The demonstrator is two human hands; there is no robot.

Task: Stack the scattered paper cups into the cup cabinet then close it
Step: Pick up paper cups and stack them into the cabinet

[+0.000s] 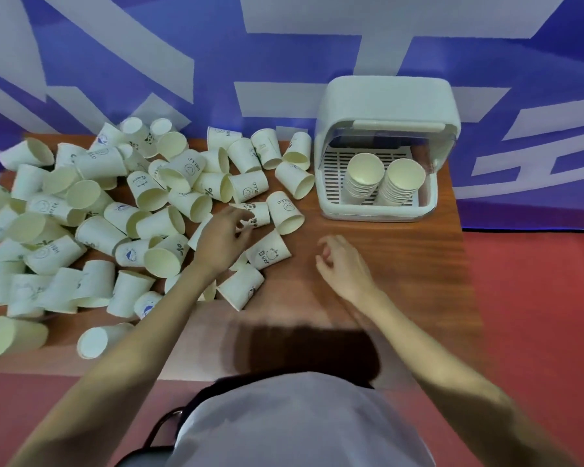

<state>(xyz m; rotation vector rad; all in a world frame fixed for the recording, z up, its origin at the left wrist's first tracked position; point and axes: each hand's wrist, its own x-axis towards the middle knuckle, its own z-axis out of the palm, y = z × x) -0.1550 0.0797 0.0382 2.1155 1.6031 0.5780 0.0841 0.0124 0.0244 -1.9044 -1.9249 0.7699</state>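
Several white printed paper cups lie scattered on their sides over the left and middle of the wooden table [402,264]. My left hand [221,239] reaches among them, its fingers closing on a small cup with a panda print [257,214]. My right hand [343,264] hovers over bare wood to the right, fingers loosely curled and holding nothing. The white cup cabinet [385,106] stands at the back right with its lid raised. Two stacks of cups, a left stack [364,175] and a right stack [402,182], stand upright on its slotted tray.
A "Hello" cup [285,213] and a "Bear" cup [268,252] lie right beside my left hand. A blue and white patterned wall rises behind the table. Red floor shows to the right and in front. The table's right edge runs just past the cabinet.
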